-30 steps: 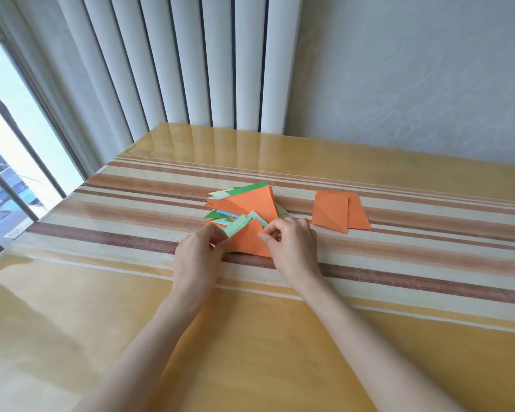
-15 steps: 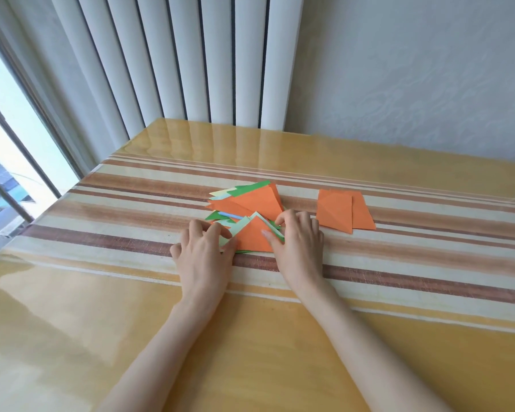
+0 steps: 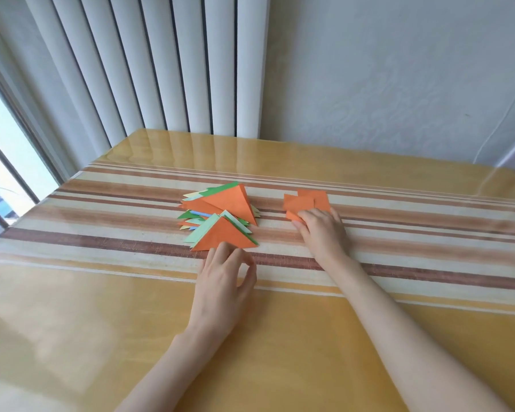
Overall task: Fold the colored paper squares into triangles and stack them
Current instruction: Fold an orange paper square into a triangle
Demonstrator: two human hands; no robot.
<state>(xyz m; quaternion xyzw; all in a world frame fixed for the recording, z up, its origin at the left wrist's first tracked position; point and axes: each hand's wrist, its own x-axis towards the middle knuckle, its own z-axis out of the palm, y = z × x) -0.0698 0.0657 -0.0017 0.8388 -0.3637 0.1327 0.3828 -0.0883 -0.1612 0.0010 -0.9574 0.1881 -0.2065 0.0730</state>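
On the striped table (image 3: 101, 322) the pile of triangles (image 3: 223, 233) lies just beyond my loose, empty left hand (image 3: 223, 281), my right hand (image 3: 321, 233) covers the orange squares (image 3: 304, 200), gripping or pressing I cannot tell, and I should lift only one.

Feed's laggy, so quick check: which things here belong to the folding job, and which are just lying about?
Job: folded triangle pile; orange squares; left hand; right hand, on the squares.
Just there: striped table cover; vertical blinds; window.
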